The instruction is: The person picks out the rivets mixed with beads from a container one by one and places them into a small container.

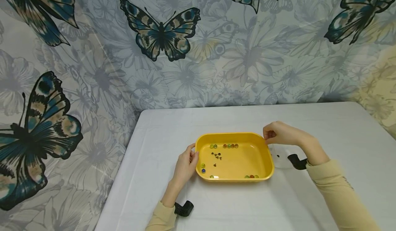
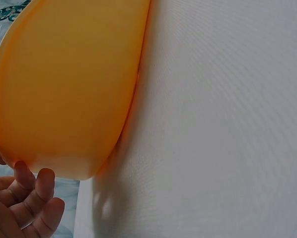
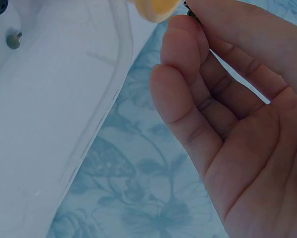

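A white table [image 1: 173, 122] with rounded far corners fills the lower part of the head view, its surface evenly lit by soft light. A grey-blue wall [image 1: 191, 86] rises just behind the far edge, printed with pale flowers [image 1: 250, 57] and large dark butterflies [image 1: 161, 35] in teal, black and beige, and the same print runs down beside the left edge, where another big butterfly [image 1: 46, 131] shows. Beyond the far right corner, the print turns a warm yellow.
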The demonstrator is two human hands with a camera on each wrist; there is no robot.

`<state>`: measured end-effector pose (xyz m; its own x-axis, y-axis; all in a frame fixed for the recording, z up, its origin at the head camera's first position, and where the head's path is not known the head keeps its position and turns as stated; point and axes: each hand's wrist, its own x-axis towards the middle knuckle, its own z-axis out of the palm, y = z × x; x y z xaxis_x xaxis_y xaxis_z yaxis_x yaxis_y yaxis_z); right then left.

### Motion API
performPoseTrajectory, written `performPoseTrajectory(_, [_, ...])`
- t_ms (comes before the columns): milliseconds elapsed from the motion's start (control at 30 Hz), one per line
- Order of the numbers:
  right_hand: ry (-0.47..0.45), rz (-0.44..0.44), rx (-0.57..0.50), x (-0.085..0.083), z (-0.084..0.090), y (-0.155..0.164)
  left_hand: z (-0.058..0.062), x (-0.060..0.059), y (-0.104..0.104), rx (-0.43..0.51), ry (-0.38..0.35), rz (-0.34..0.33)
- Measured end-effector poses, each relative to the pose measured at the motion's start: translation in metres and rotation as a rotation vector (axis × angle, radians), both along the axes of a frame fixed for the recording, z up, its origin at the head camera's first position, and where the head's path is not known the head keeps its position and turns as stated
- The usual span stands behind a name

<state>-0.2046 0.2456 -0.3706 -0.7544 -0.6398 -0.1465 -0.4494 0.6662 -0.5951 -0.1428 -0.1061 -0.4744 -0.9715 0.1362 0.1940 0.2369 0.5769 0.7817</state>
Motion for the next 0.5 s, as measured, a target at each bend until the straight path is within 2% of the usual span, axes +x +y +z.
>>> performPoseTrajectory(500, [-0.009, -0.044, 0.010, 0.002, -0.001, 0.014, 0.001, 0.000, 0.000, -0.005, -0.011, 0.001])
